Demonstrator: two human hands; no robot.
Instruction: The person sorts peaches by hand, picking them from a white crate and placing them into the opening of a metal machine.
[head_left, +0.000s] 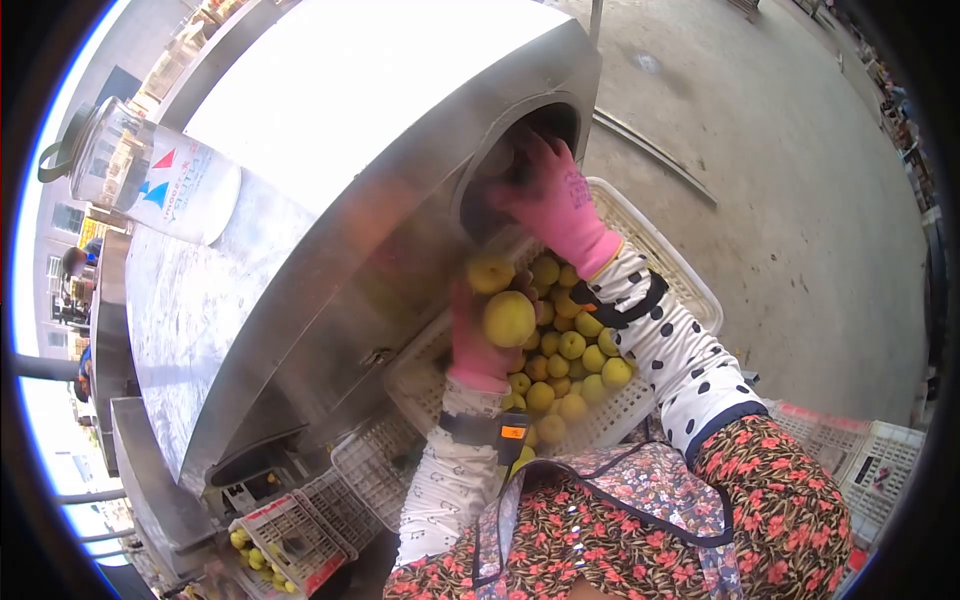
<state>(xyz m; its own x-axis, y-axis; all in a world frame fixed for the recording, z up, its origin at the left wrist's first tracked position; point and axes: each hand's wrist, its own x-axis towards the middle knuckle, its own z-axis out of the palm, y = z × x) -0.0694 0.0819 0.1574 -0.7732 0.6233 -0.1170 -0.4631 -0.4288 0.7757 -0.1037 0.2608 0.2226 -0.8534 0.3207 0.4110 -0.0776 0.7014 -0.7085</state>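
Observation:
My left hand (478, 345), in a pink glove, is closed around yellow peach-like fruits. One large fruit (509, 319) sits in front of its fingers, and another fruit (490, 273) shows just above. My right hand (550, 200), also gloved in pink, reaches into the oval opening (468, 205) of a metal machine. Its thumb and fingers look apart; the fingertips are partly hidden in the dark, where a blurred round shape is too dim to name. Below both hands stands a pale plastic crate (640, 225) holding many yellow-green fruits (572, 345).
A clear plastic jar (160, 175) with a green strap lies on the machine's shiny metal top (300, 110). More crates stand at the lower left, one crate (290, 540) with fruit inside. Another crate (880, 470) is at the right. Concrete floor (790, 230) stretches beyond.

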